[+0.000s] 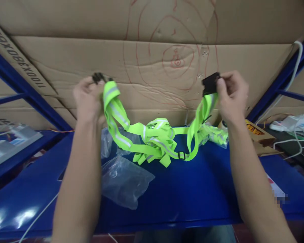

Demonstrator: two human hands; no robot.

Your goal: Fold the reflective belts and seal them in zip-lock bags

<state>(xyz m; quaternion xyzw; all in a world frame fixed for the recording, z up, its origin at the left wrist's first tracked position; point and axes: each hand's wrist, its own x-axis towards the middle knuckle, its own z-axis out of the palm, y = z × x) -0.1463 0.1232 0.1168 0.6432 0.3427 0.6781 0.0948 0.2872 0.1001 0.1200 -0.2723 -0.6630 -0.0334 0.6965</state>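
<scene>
A neon-yellow reflective strap harness [157, 135] with silver stripes hangs between my hands, its middle bunched over the blue shelf. My left hand [89, 96] is closed on one end, by a black prong buckle half [98, 77]; motion blurs it somewhat. Between the thumb and fingers of my right hand [231, 91] is the black socket half [210, 83] of the buckle, with a strap trailing down from it. The two halves are far apart. A small black slider [181, 155] sits on the lower strap.
Clear plastic bags [128, 180] lie on the blue shelf [187, 192]. Behind the straps rests a bagged neon bundle [218, 135]. A cardboard box [260, 138] stands at right, power strips [15, 141] and white cables at both sides. Cardboard with red rings [177, 62] backs the shelf.
</scene>
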